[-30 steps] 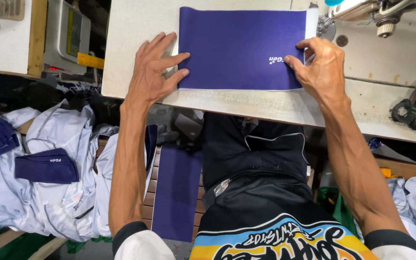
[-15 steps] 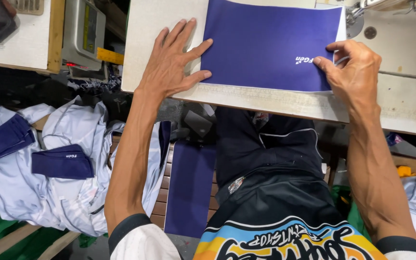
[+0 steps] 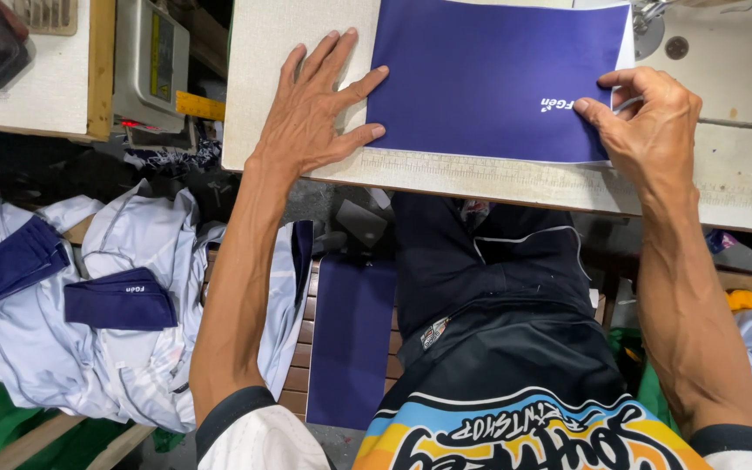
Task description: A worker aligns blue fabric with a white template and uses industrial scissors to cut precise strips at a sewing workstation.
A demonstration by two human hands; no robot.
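A navy blue fabric piece (image 3: 489,78) with small white lettering lies flat on the pale sewing table (image 3: 263,96). My left hand (image 3: 315,109) rests flat on the table with spread fingers, its fingertips touching the fabric's left edge. At the fabric's right edge, near the lettering, my right hand (image 3: 650,117) pinches the cloth together with a white layer beneath it. The sewing machine (image 3: 707,13) sits at the top right, just beyond that hand.
Piles of light grey garments (image 3: 124,287) and folded navy pieces (image 3: 119,300) lie on a bench at the lower left. Another navy strip (image 3: 350,335) hangs below the table edge. A control box (image 3: 154,65) stands left of the table. A ruler strip runs along the table's front edge.
The view has shifted, so the fabric and both hands sit higher and further right in the picture. My left fingers have spread wider on the fabric's edge. The right hand keeps its pinch.
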